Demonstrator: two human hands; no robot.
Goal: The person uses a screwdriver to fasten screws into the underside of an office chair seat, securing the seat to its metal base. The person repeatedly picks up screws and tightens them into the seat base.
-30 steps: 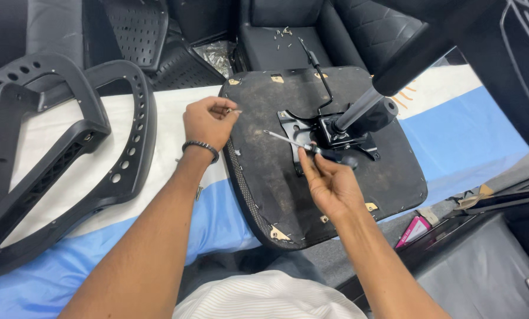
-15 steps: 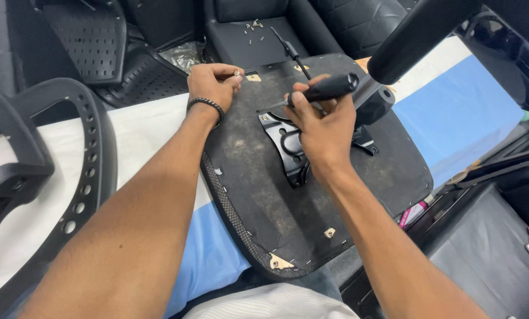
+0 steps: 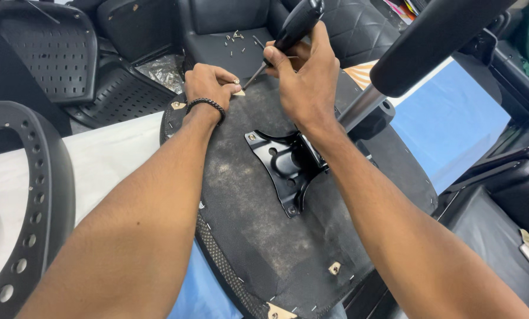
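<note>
Right hand (image 3: 305,82) wrapped around screwdriver (image 3: 288,32) handle; rigid, light. Left hand (image 3: 208,82) pinching a small fastener at the far edge of the stiff seat base (image 3: 246,236).

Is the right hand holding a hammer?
No, the right hand grips a black-handled screwdriver, its tip beside the left hand.

Far left of our fingers we see a black perforated chair frame (image 3: 37,195) curving over a white and blue table cover (image 3: 453,118). Beyond our fingertips sit a black perforated backrest (image 3: 51,59) and a black leather seat cushion (image 3: 229,32) dotted with loose screws (image 3: 236,36).
</note>
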